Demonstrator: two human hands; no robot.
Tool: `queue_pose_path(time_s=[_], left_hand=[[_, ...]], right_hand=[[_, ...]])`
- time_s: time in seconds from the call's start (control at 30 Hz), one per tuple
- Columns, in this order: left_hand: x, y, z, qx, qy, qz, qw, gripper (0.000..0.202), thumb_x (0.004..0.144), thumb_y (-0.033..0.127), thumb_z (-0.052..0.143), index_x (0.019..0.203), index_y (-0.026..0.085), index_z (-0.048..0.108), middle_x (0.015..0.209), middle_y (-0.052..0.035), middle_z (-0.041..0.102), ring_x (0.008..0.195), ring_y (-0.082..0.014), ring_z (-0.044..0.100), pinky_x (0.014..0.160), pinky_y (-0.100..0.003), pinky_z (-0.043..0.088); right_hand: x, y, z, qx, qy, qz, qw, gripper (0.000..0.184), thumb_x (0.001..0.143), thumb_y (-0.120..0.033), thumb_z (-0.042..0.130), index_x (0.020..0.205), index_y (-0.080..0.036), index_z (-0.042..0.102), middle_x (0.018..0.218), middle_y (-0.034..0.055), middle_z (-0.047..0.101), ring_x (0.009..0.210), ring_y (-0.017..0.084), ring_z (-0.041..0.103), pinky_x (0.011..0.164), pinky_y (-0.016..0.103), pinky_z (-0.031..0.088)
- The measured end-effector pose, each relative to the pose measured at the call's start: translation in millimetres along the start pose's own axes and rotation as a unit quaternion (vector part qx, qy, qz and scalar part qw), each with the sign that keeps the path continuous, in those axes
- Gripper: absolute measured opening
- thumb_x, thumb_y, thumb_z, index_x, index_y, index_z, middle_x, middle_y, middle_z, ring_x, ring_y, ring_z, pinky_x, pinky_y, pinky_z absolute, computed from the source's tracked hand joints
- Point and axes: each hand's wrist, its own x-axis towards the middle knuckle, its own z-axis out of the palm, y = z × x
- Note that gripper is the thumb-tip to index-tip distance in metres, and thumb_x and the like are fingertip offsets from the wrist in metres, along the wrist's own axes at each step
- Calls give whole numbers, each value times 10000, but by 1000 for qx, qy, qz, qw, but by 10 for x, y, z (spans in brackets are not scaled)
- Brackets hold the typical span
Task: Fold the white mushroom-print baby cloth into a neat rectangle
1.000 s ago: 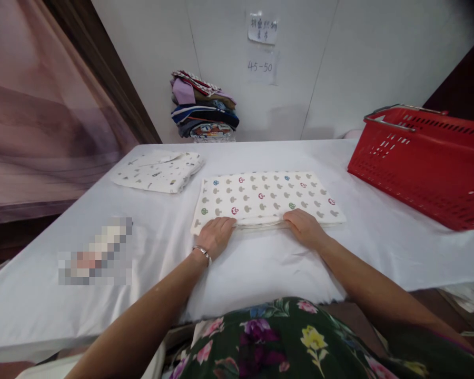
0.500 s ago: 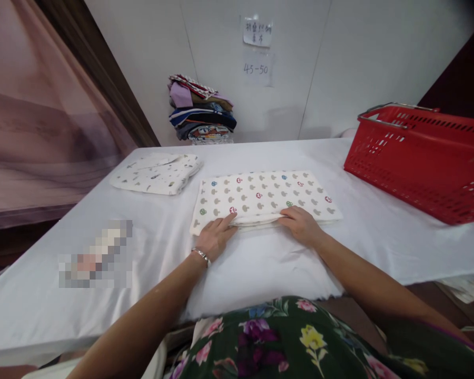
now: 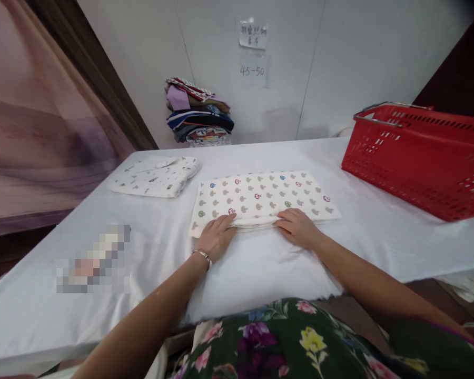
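Note:
In front of me a white cloth with grey, red, blue and green mushroom prints (image 3: 264,197) lies folded into a flat rectangle on the table. My left hand (image 3: 216,237) grips its near edge left of the middle, fingers on top. Farther right along that same edge, my right hand (image 3: 298,226) pinches the layers with its fingers over them. Between the hands the front edge bulges slightly and several layers show. The thumbs are partly hidden.
White fabric covers the table (image 3: 245,273). Another folded printed cloth (image 3: 154,179) lies at the back left, near a pixelated item (image 3: 97,258). A red plastic basket (image 3: 414,163) stands at the right. Behind the table rises a stack of folded textiles (image 3: 199,113).
The view has shifted slightly. Both hands keep their hold on the near edge of the cloth, and the cloth's shape looks nearly the same.

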Motion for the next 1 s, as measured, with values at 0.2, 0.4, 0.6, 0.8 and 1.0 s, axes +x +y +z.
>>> queue_pose_path(time_s=[0.2, 0.4, 0.6, 0.8, 1.0], left_hand=[[9, -24, -1, -77, 55, -3, 995, 224, 869, 188, 405, 878, 195, 628, 1236, -69, 545, 1117, -199, 489, 925, -398, 412], [19, -33, -2, -116, 62, -23, 991, 207, 866, 194, 410, 846, 192, 616, 1199, -68, 568, 1087, -199, 512, 919, -402, 411], [6, -40, 41, -58, 63, 13, 996, 206, 863, 160, 417, 842, 185, 620, 1211, -68, 561, 1100, -207, 501, 934, -404, 405], [-7, -37, 41, 1, 79, 21, 997, 225, 852, 116, 411, 831, 199, 619, 1164, -58, 588, 1067, -201, 521, 944, -402, 396], [-5, -104, 133, 6, 99, 44, 994, 210, 834, 73, 418, 871, 170, 601, 1054, -83, 630, 891, -181, 581, 890, -382, 413]], right_hand=[[24, -17, 41, -14, 8, 18, 1000, 187, 883, -270, 453, 878, -191, 622, 982, 85, 581, 890, 198, 496, 794, 353, 393], [4, 20, 114, -18, 3, 20, 1000, 204, 881, -156, 414, 891, -193, 615, 1008, 84, 579, 920, 200, 488, 792, 349, 400], [-27, 67, 96, -8, 28, 14, 999, 240, 882, -141, 376, 921, -194, 606, 979, 93, 587, 861, 191, 510, 729, 341, 438], [15, 34, 74, -1, 63, 14, 998, 227, 889, -149, 368, 967, -182, 578, 946, 92, 604, 838, 192, 525, 724, 348, 455], [21, 9, 103, 26, 28, 45, 998, 251, 897, -165, 353, 1077, -171, 528, 959, 83, 614, 859, 202, 529, 749, 360, 450]])
